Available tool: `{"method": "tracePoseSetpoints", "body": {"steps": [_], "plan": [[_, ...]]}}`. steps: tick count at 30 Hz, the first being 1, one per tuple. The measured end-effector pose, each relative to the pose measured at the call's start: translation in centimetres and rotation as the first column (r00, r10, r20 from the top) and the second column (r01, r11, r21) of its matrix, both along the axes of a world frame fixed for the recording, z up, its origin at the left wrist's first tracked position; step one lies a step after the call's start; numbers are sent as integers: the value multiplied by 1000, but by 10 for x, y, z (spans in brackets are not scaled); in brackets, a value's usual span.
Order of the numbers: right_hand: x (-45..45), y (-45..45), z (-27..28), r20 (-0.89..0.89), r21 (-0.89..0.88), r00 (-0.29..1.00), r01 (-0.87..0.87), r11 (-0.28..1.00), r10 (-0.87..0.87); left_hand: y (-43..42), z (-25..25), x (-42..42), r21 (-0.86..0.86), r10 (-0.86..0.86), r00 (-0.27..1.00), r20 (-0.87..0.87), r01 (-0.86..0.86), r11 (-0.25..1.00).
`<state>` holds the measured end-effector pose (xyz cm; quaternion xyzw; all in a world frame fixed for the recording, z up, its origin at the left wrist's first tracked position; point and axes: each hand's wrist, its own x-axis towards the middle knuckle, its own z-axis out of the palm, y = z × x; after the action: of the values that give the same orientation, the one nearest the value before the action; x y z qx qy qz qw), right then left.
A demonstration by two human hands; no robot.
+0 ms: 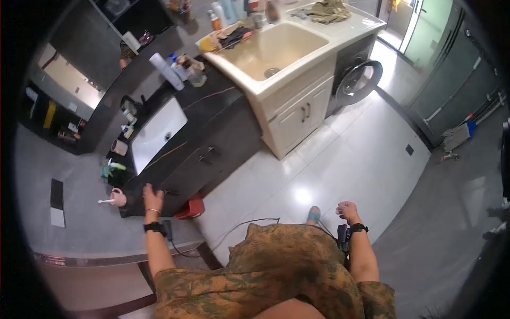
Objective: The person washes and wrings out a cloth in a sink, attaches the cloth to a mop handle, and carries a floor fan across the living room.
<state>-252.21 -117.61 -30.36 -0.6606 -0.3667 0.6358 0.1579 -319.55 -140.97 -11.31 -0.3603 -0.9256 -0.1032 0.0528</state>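
My left hand (153, 199) is at the near end of the dark vanity counter (204, 109), fingers apart and holding nothing. Just left of it stands a pink cup (118, 197) with a white toothbrush lying across it. My right hand (348, 211) hangs over the tiled floor at my right side, its fingers curled; whether anything is inside them is too small to tell. A black strap or device (343, 237) is beside my right wrist.
A white basin (160, 135) is set in the vanity, with bottles beyond. Further on are a cream sink (281, 50) and a washing machine with its round door open (359, 82). A red bin (191, 208) and cables lie low near my left. A mop (458, 137) leans at the right.
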Motion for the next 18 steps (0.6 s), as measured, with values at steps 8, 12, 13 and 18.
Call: {"method": "tracePoseSetpoints", "body": {"steps": [8, 12, 13, 18], "plan": [[79, 123, 37, -90, 30, 980, 179, 983, -175, 211, -28, 247, 64, -463, 565, 683, 585, 808], [78, 199, 72, -237, 139, 960, 182, 973, -146, 318, 20, 304, 98, -629, 552, 548, 704, 703], [78, 225, 84, -271, 183, 954, 180, 967, -127, 342, 26, 311, 138, -689, 525, 500, 737, 662], [86, 376, 181, -288, 490, 957, 115, 864, 36, 460, 35, 341, 418, -715, 517, 471, 582, 697]]}}
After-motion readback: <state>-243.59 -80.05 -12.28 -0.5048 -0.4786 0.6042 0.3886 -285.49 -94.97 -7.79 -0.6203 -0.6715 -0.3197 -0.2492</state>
